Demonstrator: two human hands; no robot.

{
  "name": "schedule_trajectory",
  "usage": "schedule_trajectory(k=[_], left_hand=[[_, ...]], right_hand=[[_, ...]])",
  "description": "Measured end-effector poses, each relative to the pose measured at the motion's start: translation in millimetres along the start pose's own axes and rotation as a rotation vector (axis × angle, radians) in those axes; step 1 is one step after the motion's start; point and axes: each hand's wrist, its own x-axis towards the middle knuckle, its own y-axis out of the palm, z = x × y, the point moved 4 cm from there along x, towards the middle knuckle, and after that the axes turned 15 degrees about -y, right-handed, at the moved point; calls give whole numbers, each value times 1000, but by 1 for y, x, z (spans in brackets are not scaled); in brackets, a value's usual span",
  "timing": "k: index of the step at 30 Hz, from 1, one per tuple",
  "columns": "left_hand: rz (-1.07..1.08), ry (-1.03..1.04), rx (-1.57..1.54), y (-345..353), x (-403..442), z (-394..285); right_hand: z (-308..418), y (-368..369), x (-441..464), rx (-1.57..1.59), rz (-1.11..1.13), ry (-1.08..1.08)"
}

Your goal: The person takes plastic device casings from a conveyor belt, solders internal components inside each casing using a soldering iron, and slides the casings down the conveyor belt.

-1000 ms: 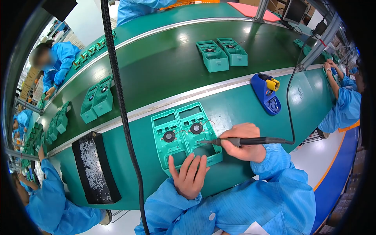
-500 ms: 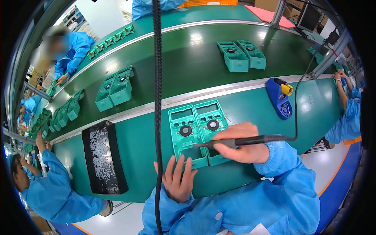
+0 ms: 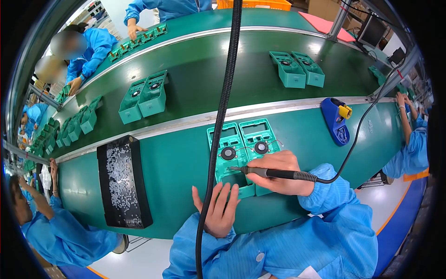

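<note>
- Gripping a soldering iron (image 3: 279,174) pen-style w/ right hand (image 3: 291,182), fingers closed narrow around the handle.
- Pointing the tip left, approx. over left green housing (image 3: 221,162), btwn its round black speaker (image 3: 228,153) and the rect. opening.
- Covering the near part of right green housing (image 3: 249,159) w/ that same hand; lying flat on the counter (image 3: 174,162), side by side w/ the other one.
- Spreading left hand (image 3: 218,216) wide, palm down, fingertips right by the near edge of left green housing; can't tell re: contact.
- Sitting farther off: blue stand (image 3: 331,117) to the right, black tray (image 3: 145,197) w/ small clear bits to the left.
- Crossing in front, top to bottom: thick black cable (image 3: 227,83).
</note>
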Motion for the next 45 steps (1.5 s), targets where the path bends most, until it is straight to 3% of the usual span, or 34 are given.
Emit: schedule_trajectory(k=[45], left_hand=[[-29,-3,-18,-2,2,-3]], right_hand=[[5,-2,2,40,3,4]])
